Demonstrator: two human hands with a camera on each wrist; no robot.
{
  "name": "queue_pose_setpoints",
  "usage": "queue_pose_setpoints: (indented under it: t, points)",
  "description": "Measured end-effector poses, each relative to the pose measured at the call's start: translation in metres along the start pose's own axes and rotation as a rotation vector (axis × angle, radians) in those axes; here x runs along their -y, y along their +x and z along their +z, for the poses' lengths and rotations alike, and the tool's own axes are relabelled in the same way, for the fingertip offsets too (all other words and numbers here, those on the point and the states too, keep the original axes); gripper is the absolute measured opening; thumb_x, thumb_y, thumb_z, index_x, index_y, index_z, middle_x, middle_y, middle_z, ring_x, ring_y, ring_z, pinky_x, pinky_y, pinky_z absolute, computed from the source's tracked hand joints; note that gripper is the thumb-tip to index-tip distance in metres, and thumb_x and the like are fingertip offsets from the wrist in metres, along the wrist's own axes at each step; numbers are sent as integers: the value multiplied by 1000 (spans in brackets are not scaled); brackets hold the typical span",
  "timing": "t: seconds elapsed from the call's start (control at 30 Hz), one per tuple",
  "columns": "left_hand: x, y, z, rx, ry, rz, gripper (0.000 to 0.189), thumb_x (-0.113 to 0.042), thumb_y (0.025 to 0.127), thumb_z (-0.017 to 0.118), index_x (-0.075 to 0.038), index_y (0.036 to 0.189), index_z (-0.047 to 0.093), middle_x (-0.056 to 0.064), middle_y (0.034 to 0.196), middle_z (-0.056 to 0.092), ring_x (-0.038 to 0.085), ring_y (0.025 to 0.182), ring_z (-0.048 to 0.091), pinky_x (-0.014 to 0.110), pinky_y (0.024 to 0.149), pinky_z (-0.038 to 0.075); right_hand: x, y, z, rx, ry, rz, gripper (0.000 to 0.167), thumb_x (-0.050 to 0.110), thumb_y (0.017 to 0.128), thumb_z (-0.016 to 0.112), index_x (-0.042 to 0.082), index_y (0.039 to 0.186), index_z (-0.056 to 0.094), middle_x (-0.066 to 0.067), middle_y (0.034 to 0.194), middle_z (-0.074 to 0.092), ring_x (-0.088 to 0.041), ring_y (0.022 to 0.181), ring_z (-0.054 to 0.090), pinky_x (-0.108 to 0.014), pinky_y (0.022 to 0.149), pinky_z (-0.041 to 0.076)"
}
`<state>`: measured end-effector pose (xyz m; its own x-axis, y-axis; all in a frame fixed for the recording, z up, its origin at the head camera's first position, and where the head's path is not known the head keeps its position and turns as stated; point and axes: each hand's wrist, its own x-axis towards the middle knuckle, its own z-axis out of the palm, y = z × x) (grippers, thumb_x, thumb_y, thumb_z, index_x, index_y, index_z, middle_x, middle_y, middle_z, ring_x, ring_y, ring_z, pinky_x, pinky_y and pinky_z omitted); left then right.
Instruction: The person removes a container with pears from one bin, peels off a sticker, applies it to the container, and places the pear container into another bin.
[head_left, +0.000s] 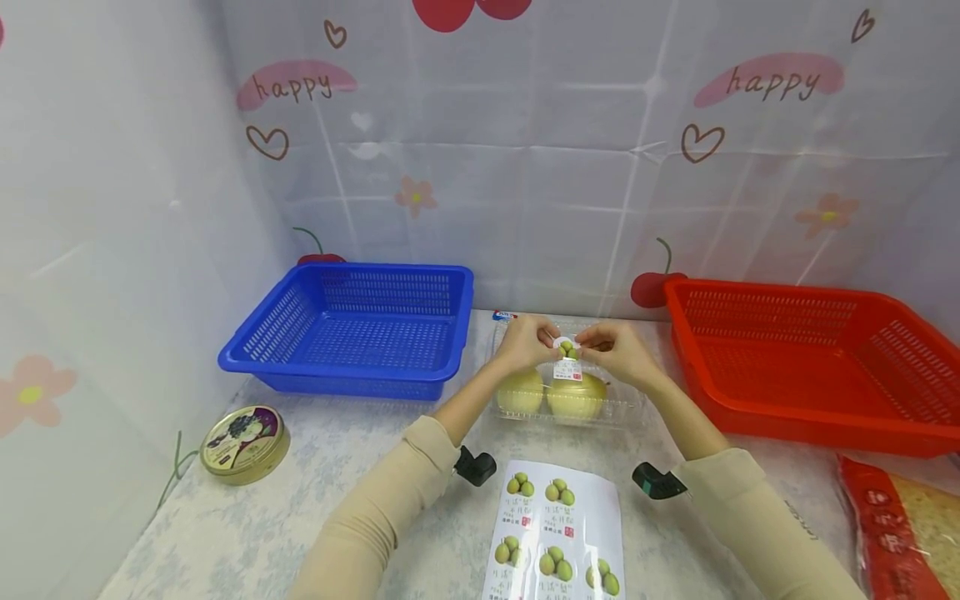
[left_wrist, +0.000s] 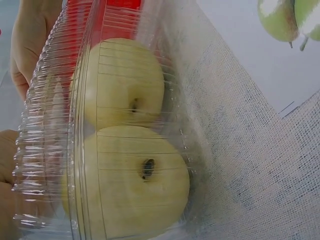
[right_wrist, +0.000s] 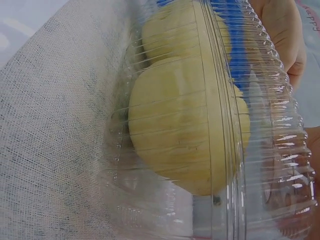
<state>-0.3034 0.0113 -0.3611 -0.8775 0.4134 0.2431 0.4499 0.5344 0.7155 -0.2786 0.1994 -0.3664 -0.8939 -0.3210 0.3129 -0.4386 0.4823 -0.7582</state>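
White label (head_left: 567, 363), distinct only in the head view, is pinched by left fingers (head_left: 546, 330) and right fingers (head_left: 597, 334).

The cloth-covered tabletop (head_left: 225, 533) bears a blue basket (head_left: 337, 386), a round gold tin (head_left: 243, 444), a clear plastic clamshell (head_left: 624, 411), a pear-label sheet (head_left: 555, 523), a red basket (head_left: 810, 425) and (at the right edge) a red packet (head_left: 881, 521).

Small paper label (head_left: 567, 369): white, green-pear print
Rectangular paper sheet (head_left: 557, 533): white, print repeated
Round pears (head_left: 576, 400): pale yellow
Left plastic basket (head_left: 352, 382): blue
Right plastic basket (head_left: 795, 419): red
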Motion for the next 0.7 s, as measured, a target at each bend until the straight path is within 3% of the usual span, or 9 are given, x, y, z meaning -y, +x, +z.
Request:
queue_pose_setpoints:
  t: [0.3, 0.7]
  points:
    - [-1, -1, 0, 13, 29, -9, 25, -2, 72, 78, 1, 96, 69, 8, 76, 67, 10, 66, 58, 15, 58, 44, 2, -2, 1, 2, -19, -5, 23, -4, 77, 72, -13, 97, 65, -24, 87, 66, -24, 72, 60, -12, 65, 48]
    - [-3, -4, -2, 60, 61, -19, 35, -5, 71, 80, 0, 102, 67, 10, 87, 67, 15, 79, 61, 16, 64, 46, 0, -3, 3, 12, -70, -7, 29, -1, 74, 76, -11, 99, 66, -22, 89, 67, -18, 70, 58, -16, 63, 49]
